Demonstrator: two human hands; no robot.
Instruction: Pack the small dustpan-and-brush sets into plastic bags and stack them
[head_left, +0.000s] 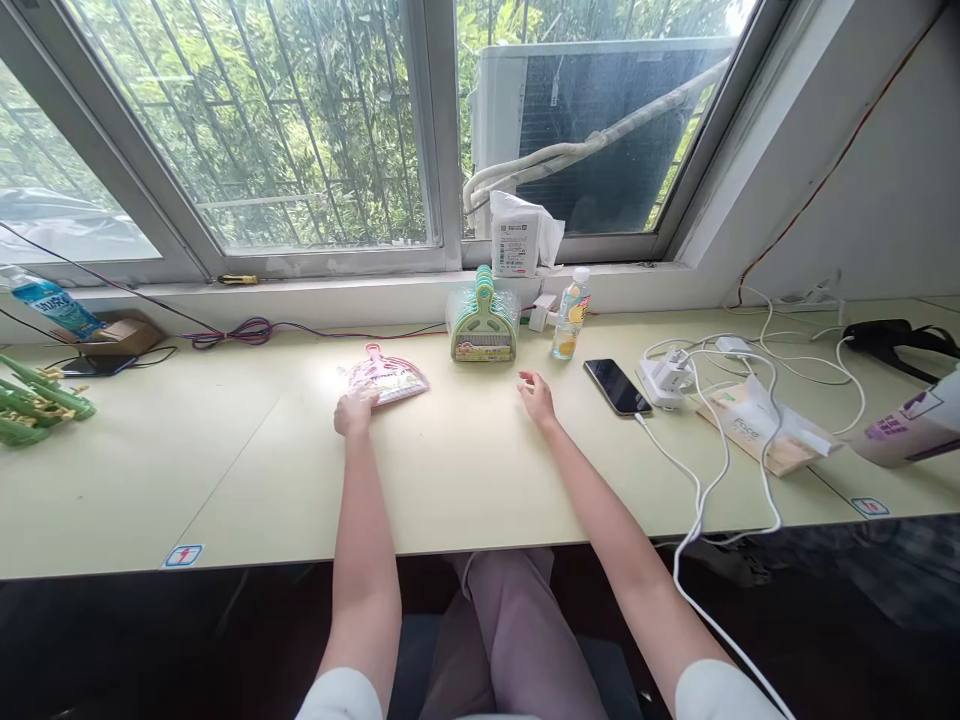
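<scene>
My left hand (355, 412) is closed on the lower left edge of a flat pink and white package (390, 378), which has a small pink handle at its top and lies on the pale yellow table (465, 490). Over the table to the right, my right hand (536, 398) has its fingers bent and apart, with nothing in it. Between and beyond the hands stands a stack of green dustpan-shaped items (484, 325) in clear wrapping, near the window sill.
A drink bottle (571, 314) stands right of the green stack. Further right are a black phone (616, 386), a white power strip (664, 378), looping white cables and a tissue pack (761, 425). Green stalks (37, 405) and a cardboard box (124, 332) are far left.
</scene>
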